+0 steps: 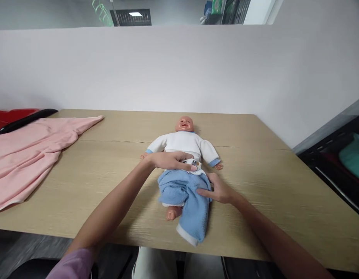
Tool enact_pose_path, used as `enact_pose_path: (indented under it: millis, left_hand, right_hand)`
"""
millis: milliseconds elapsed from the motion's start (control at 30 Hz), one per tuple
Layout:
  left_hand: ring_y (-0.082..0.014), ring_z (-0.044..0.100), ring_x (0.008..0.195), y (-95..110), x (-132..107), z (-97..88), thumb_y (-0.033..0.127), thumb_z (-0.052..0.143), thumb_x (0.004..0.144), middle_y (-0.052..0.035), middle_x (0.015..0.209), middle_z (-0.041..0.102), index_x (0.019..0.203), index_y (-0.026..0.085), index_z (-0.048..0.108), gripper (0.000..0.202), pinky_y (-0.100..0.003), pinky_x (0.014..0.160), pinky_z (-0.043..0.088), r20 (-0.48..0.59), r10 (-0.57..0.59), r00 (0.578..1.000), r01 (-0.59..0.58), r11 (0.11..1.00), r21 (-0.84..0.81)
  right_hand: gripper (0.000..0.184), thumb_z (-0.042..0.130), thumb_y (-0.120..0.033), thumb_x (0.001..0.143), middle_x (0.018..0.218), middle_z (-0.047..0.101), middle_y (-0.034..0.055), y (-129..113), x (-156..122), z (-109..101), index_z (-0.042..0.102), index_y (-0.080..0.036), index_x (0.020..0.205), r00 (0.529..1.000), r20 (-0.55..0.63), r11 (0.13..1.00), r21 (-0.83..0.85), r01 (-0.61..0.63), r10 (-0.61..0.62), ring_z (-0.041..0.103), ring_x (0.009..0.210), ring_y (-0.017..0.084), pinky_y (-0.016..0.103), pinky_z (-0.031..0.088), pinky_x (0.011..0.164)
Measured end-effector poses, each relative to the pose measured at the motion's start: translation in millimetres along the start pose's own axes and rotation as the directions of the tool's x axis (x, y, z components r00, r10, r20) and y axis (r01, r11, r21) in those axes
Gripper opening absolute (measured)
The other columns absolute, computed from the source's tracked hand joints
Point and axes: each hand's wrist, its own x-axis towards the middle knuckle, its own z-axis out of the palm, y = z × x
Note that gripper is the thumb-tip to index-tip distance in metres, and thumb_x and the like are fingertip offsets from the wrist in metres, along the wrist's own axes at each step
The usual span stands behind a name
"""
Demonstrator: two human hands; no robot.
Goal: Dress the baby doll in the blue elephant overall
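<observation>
A baby doll (pixel 185 123) lies on its back with its head at the far side, wearing a white top (pixel 183 142) with blue cuffs. Across its belly rests my left hand (pixel 173 159), fingers stretched out, near a printed patch (pixel 193 164) at the waist. Fluffy blue trousers (pixel 193 209) with white hems are on its lower body. My right hand (pixel 220 188) grips their side at the hip, thumb on top and fingers partly hidden behind the cloth. One bare foot (pixel 173 212) shows below the left trouser leg; the other leg's end lies flat, with no foot visible.
The doll is on a wooden table (pixel 115 190) against a white wall (pixel 138 69). A pink cloth (pixel 36 151) is spread at the left, in front of a red and black object (pixel 28 118). At the right edge stands a dark rack (pixel 339 162) holding a teal item (pixel 353 157).
</observation>
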Motion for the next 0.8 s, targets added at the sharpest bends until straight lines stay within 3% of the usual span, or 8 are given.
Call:
enact_pose_path:
  millis: [100,200,267,367,533,667,733,800]
  left_hand:
    - [-0.0198,0.061,0.104,-8.7,8.6,11.3,0.058,0.074,0.094,-0.0023,0.109,0.065,0.113,0.022,0.064,0.041,-0.029,0.091,0.048,0.059,0.095,0.994,-0.087,0.988,-0.127]
    - [-0.0183,0.059,0.098,-18.6,12.8,23.8,0.046,0.084,0.087,-0.0006,0.103,0.059,0.111,0.023,0.057,0.043,-0.028,0.086,0.049,0.019,0.151,0.988,-0.140,0.948,-0.286]
    - [-0.0184,0.060,0.098,-23.7,14.5,28.5,0.043,0.089,0.082,0.0002,0.102,0.058,0.113,0.024,0.055,0.049,-0.028,0.086,0.050,-0.022,0.155,0.988,-0.152,0.916,-0.371]
    - [-0.0211,0.063,0.103,-27.1,16.3,29.5,0.043,0.094,0.075,-0.0011,0.107,0.063,0.119,0.024,0.060,0.059,-0.030,0.088,0.052,-0.040,0.100,0.994,-0.108,0.938,-0.331]
    - [-0.0210,0.065,0.091,-26.6,16.6,26.2,0.051,0.084,0.087,-0.0010,0.093,0.069,0.099,0.019,0.072,0.036,-0.030,0.083,0.054,0.198,0.149,0.969,-0.105,0.970,-0.219]
    - [-0.0249,0.068,0.109,-30.0,15.6,28.4,0.051,0.073,0.098,-0.0063,0.117,0.074,0.121,0.019,0.073,0.039,-0.036,0.101,0.056,0.127,0.246,0.961,-0.202,0.936,-0.287]
    - [-0.0249,0.067,0.115,-31.7,15.2,30.4,0.053,0.070,0.100,-0.0071,0.126,0.074,0.129,0.020,0.071,0.044,-0.036,0.106,0.055,0.073,0.235,0.969,-0.205,0.936,-0.286]
    - [-0.0233,0.069,0.111,-32.3,15.0,32.2,0.055,0.073,0.097,-0.0052,0.121,0.075,0.126,0.020,0.072,0.045,-0.033,0.102,0.057,0.080,0.222,0.972,-0.189,0.934,-0.304]
  right_hand:
    - [0.044,0.088,-0.052,0.084,0.093,0.070,0.0011,0.8,-3.2,-2.1,0.070,-0.020,0.107,1.000,-0.023,1.000,-0.017,-0.007,0.006,0.060,0.083,0.020,0.032,0.051,0.079]
    - [0.049,0.091,-0.050,0.081,0.093,0.063,-0.0015,-0.4,-3.1,-2.7,0.061,-0.023,0.108,0.996,-0.083,0.974,0.228,0.003,0.017,0.058,0.084,0.019,0.029,0.049,0.077]
    - [0.049,0.092,-0.048,0.081,0.088,0.056,-0.0039,-2.8,-3.0,-3.8,0.054,-0.024,0.102,0.992,-0.116,0.932,0.361,-0.001,0.046,0.054,0.079,0.016,0.026,0.046,0.072]
    - [0.055,0.094,-0.044,0.078,0.096,0.057,-0.0025,-6.2,-3.8,-6.5,0.051,-0.026,0.109,0.985,-0.131,0.892,0.450,-0.041,0.111,0.056,0.084,0.017,0.026,0.047,0.075]
    - [0.060,0.096,-0.039,0.076,0.102,0.061,-0.0016,-10.0,-5.9,-14.9,0.053,-0.026,0.116,0.990,-0.026,0.896,0.428,-0.117,0.141,0.060,0.091,0.018,0.026,0.050,0.078]
    - [0.046,0.091,-0.047,0.081,0.098,0.065,-0.0010,-14.0,-11.8,-23.3,0.067,-0.023,0.112,0.971,0.194,0.940,0.282,-0.192,0.140,0.062,0.090,0.020,0.028,0.052,0.080]
    - [0.037,0.086,-0.052,0.086,0.083,0.062,-0.0024,-12.3,-15.5,-24.9,0.071,-0.020,0.096,0.968,0.194,0.950,0.236,-0.205,0.161,0.057,0.075,0.017,0.026,0.048,0.069]
    - [0.040,0.083,-0.057,0.088,0.084,0.066,-0.0009,-6.2,-18.3,-24.0,0.075,-0.019,0.098,0.979,0.107,0.940,0.279,-0.195,0.171,0.058,0.074,0.017,0.027,0.049,0.069]
